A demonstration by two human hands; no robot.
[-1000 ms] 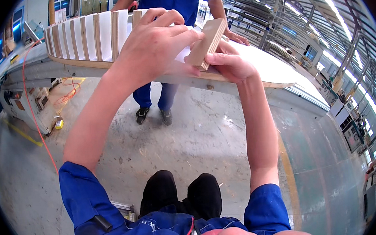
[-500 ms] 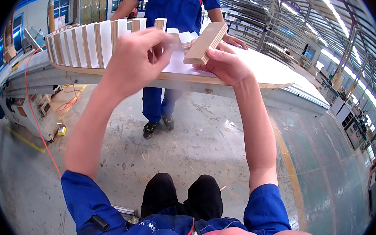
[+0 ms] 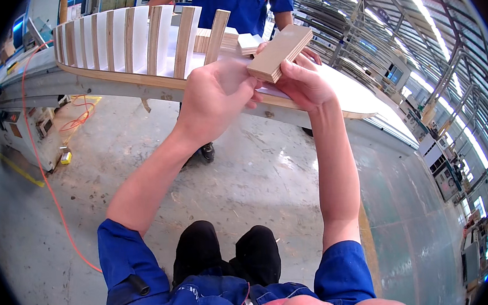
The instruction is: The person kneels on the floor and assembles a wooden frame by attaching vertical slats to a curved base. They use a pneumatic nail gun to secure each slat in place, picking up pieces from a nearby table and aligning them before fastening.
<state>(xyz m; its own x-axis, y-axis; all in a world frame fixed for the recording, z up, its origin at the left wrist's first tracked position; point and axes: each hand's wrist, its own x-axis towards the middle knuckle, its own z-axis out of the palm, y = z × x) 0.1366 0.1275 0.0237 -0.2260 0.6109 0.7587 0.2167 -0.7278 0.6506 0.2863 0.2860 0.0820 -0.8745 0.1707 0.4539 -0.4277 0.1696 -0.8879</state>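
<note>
My right hand grips a small stack of rectangular plywood pieces, with the thumb along the near side and the fingers beneath. The stack is tilted, showing a pale broad top face and layered edges. Close by its lower left end is my left hand, its fingers curled and partly blurred; whatever they pinch is hidden. Just beyond that hand, an upright plywood slat stands on the board. More slats with white faces form a curved row to the left.
Across the board stands a co-worker in a blue shirt, a hand behind my stack. More plywood pieces lie on the board. A red hose runs down to the floor at left, near a machine.
My left hand has come right and down, from over the slat row to beside the stack's end. My right hand still holds the stack. The view has shifted slightly, revealing more of the slats.
</note>
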